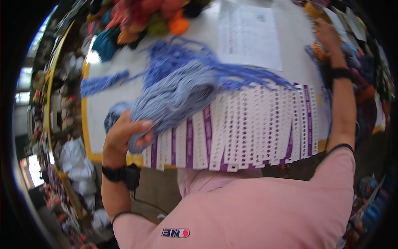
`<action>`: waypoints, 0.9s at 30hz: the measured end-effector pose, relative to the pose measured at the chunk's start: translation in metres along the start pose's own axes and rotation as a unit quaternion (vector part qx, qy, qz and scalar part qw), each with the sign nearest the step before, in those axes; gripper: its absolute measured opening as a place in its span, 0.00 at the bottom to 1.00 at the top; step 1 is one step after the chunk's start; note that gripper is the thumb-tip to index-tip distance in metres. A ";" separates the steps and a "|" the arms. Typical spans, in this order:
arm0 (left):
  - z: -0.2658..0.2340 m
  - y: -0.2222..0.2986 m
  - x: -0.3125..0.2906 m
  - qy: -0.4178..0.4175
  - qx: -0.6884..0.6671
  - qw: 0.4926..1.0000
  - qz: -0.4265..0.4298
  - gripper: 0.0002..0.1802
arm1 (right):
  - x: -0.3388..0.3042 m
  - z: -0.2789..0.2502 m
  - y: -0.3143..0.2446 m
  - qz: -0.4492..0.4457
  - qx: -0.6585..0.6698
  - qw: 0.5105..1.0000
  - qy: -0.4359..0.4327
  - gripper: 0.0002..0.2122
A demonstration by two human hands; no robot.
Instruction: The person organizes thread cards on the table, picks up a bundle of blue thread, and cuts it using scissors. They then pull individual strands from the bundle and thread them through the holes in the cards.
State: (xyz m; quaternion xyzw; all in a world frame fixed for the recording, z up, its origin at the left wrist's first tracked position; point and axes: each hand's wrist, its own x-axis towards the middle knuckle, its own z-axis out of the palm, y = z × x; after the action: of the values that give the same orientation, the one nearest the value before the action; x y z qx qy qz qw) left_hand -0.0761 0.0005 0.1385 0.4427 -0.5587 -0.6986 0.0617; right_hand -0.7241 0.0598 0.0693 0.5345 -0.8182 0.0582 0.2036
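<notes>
1. A person's left hand (127, 129), at the table's (85, 124) near-left corner, is clamped on a pale blue skein (176, 93) of yarn, gripping its near-left end between thumb and fingers.
2. The skein stretches from that hand diagonally toward the middle of the table, its far end overlapping a tangle of blue-violet yarn (168, 54); whether it rests on the table or is lifted cannot be told.
3. Well apart, the right hand (328, 36) reaches to the table's far-right corner, at a mixed yarn pile (365, 79) along the right edge, with an orange bundle (321, 53) just beside it; whether its fingers are closed on anything cannot be told.
4. White and purple strips (244, 128), many punched with holes, line the near edge, some partly covered by the skein.
5. A short blue bundle (103, 84) lies by the left edge, near the tangle.
6. Toward the far edge sit a printed sheet (251, 37) and, left of it, a multicoloured heap (155, 16) of yarn.
</notes>
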 end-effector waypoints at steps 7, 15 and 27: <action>-0.003 -0.034 -0.034 0.016 -0.064 0.998 -0.014 0.19 | -0.135 -0.150 -0.187 -0.061 0.641 0.722 -0.255 0.12; 0.009 -0.044 -0.054 0.006 -0.130 0.991 0.015 0.20 | -0.252 -0.171 -0.298 -0.141 0.590 0.451 -0.654 0.32; 0.011 -0.061 -0.068 -0.042 -0.138 0.989 0.017 0.19 | -0.229 -0.191 -0.355 -0.228 0.519 0.687 -0.455 0.30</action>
State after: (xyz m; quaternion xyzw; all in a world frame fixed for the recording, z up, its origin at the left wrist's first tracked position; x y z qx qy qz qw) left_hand -0.0175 0.0702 0.1246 0.3903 -0.4668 -0.7858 0.1102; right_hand -0.2747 0.1643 0.1090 0.6860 -0.5025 0.1746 -0.4964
